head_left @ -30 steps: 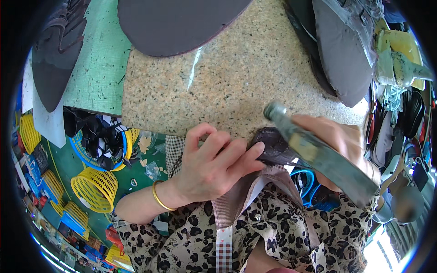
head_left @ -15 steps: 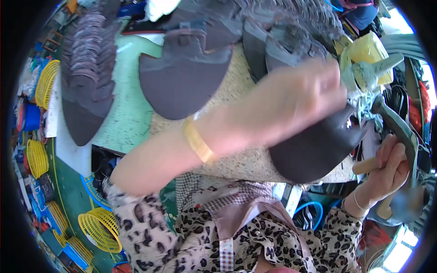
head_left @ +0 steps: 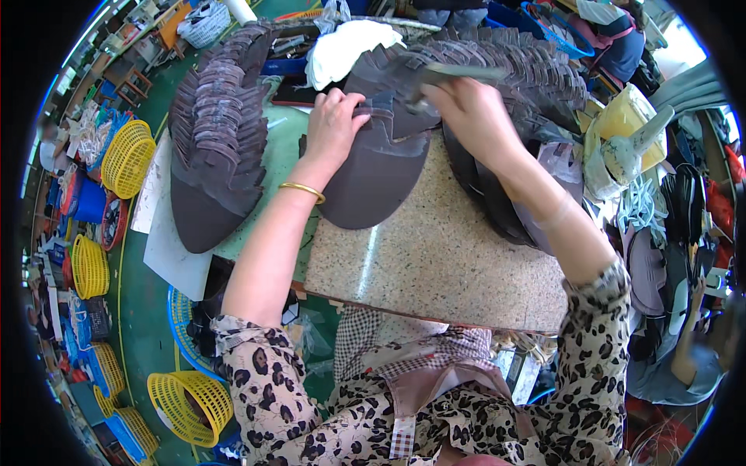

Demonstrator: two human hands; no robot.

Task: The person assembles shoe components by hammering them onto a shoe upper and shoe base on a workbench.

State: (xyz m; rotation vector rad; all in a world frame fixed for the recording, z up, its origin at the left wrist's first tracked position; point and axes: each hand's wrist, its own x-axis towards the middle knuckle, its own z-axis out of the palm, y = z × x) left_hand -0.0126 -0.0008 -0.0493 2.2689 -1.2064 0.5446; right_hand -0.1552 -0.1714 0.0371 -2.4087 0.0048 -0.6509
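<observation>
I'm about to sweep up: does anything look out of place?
Yes: clear plastic lies loose on the green floor, left of the checked apron. It looks like litter, dropped rather than put away.

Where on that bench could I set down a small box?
The near part of the speckled slab is bare, bordered by the rounded dark piece at the left hand, the dark pieces on the right, and the slab's front edge. Fanned dark stacks crowd the back and left.

No words, numbers or signs could be read anywhere. Things far away were too small or too blurry to tell.
</observation>
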